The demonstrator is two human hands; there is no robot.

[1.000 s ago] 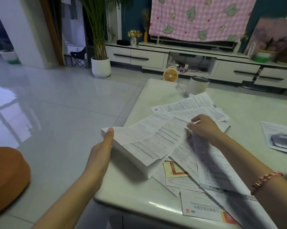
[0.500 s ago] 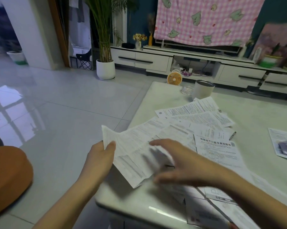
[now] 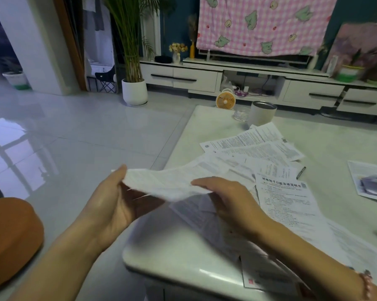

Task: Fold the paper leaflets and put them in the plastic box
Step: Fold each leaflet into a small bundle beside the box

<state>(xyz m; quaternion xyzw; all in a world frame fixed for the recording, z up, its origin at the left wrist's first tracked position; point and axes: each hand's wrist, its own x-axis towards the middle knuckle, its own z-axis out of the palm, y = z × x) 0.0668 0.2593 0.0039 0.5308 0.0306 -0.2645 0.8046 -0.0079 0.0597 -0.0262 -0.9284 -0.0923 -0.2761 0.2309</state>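
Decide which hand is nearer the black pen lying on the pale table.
Right. The right hand grips the white printed paper leaflet over the pale table, left of the black pen; the left hand grips its far end, beyond the table's edge.

Two hands hold one paper point(image 3: 168, 183) up over the table's point(image 3: 183, 253) corner. The left hand point(image 3: 109, 205) grips one end, the right hand point(image 3: 224, 198) the other.

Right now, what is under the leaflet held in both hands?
Below the leaflet, held by the left hand and right hand, lie other leaflets on the table corner. How far they reach beneath it is covered.
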